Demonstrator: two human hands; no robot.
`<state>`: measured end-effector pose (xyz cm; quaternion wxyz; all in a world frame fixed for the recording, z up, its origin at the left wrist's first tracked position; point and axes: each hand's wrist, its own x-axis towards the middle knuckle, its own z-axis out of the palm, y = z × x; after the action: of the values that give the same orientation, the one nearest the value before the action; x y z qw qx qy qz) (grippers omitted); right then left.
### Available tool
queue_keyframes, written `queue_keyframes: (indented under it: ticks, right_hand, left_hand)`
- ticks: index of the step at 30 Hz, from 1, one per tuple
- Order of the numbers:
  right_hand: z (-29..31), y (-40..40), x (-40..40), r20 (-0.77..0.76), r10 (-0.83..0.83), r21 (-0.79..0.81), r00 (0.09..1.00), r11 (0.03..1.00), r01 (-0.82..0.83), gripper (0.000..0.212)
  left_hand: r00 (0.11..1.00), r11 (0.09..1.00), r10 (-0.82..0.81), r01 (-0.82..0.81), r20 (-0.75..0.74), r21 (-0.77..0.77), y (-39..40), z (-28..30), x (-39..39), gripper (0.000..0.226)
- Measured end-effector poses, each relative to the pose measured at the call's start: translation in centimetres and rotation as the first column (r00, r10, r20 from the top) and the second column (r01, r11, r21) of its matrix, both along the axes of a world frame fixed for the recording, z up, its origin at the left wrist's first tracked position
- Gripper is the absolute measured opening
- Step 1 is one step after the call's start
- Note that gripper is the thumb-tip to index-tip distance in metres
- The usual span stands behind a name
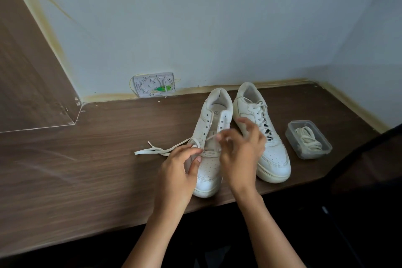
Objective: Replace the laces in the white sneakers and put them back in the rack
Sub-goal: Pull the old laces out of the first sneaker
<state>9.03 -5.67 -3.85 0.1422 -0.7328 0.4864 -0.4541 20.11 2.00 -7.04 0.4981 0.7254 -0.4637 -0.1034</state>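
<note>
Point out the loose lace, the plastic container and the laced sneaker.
loose lace [152, 150]: head view, on the strand lying on the table.
plastic container [292, 137]: head view, on its left wall.
laced sneaker [274, 155]: head view, on the toe cap.

— What is crowding the shelf [97, 159] on the right?
— The two sneakers, the left sneaker [212, 137] and the right sneaker [264, 135], are standing just beside each other, and the plastic tub [309, 139] is sitting near them.
— And to the left?
— Wood is lying open there; only the loose lace [156, 150] is trailing across it, with the wall box [154, 84] sitting against the back wall.
</note>
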Motion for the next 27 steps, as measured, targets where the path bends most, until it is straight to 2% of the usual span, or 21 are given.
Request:
queue_keyframes:
  ticks: [1, 3, 4, 6, 8, 9, 11, 12, 14, 15, 17, 21, 24, 25, 27]
  right_hand:
    - [0.6, -0.3, -0.4, 0.154, -0.075, -0.001, 0.985, 0.997, 0.076, 0.014]
    - [1.4, -1.4, -1.9, 0.43, -0.218, -0.031, 0.876, 0.966, 0.256, 0.011]
    - [1.6, -2.0, -2.7, 0.499, -0.266, -0.037, 0.825, 0.944, 0.327, 0.013]
    - [1.5, -2.8, -3.8, 0.517, -0.314, -0.01, 0.796, 0.928, 0.372, 0.013]
    - [1.3, -2.5, -3.7, 0.467, -0.318, 0.045, 0.825, 0.941, 0.336, 0.011]
    - [1.3, -2.2, -3.3, 0.415, -0.281, 0.039, 0.866, 0.956, 0.291, 0.017]
    - [1.3, -1.5, -2.5, 0.192, -0.128, -0.032, 0.973, 0.99, 0.137, 0.018]
    - [1.2, -1.2, -2.1, 0.047, -0.03, -0.034, 0.998, 0.999, 0.032, 0.016]
    - [0.4, -0.6, -1.1, -0.21, 0.126, 0.023, 0.97, 0.992, -0.124, 0.015]
    - [-0.2, -0.4, -0.7, -0.288, 0.162, 0.049, 0.944, 0.987, -0.154, 0.015]
    - [-1.1, 0.1, 0.1, -0.319, 0.173, 0.048, 0.932, 0.985, -0.166, 0.014]
    - [-1.2, -0.4, 0.2, -0.164, 0.154, 0.04, 0.974, 0.988, -0.149, 0.004]
    - [-0.5, -0.6, -0.3, 0.111, 0.032, 0.023, 0.993, 0.999, -0.035, 0.014]
    - [0.1, -0.8, -0.7, 0.249, -0.038, 0.012, 0.968, 0.999, 0.036, 0.017]
    - [1.1, -1.7, -1.9, 0.484, -0.162, -0.019, 0.86, 0.981, 0.195, 0.015]
  left_hand:
    - [1.0, 1.0, -0.003, 0.003, -0.001, -0.002, 0.0, 0.0, 0.0, 0.02]
    - [1.0, 1.0, -0.003, 0.003, -0.003, -0.009, 0.1, -0.1, 0.0, 0.02]
    - [1.0, 1.0, -0.001, 0.001, -0.001, -0.012, 0.1, -0.1, 0.0, 0.02]
    - [1.0, 1.0, 0.005, -0.005, 0.004, -0.018, 0.0, -0.1, 0.0, 0.02]
    - [1.0, 1.0, 0.006, -0.006, 0.001, -0.023, 0.0, -0.1, -0.1, 0.02]
    - [1.0, 1.0, 0.007, -0.007, -0.002, -0.022, 0.0, -0.1, -0.1, 0.02]
    - [1.0, 1.0, 0.005, -0.005, 0.002, -0.018, 0.0, -0.1, 0.0, 0.02]
    - [1.0, 1.0, 0.002, -0.002, 0.006, -0.015, 0.0, -0.1, 0.0, 0.021]
    - [1.0, 1.0, -0.001, 0.001, 0.009, -0.004, -0.1, -0.1, 0.1, 0.021]
    - [1.0, 1.0, 0.0, 0.0, 0.01, -0.002, -0.1, -0.1, 0.1, 0.02]
    - [1.0, 1.0, 0.005, -0.005, 0.011, -0.003, -0.2, -0.1, 0.1, 0.02]
    - [1.0, 1.0, 0.009, -0.009, 0.009, -0.003, -0.1, 0.1, 0.0, 0.02]
    - [1.0, 1.0, 0.002, -0.002, 0.006, -0.025, 0.0, 0.2, 0.0, 0.02]
    - [1.0, 1.0, -0.002, 0.003, 0.003, -0.028, 0.1, 0.2, 0.0, 0.02]
    - [1.0, 1.0, -0.005, 0.005, 0.0, -0.025, 0.1, 0.1, 0.0, 0.02]
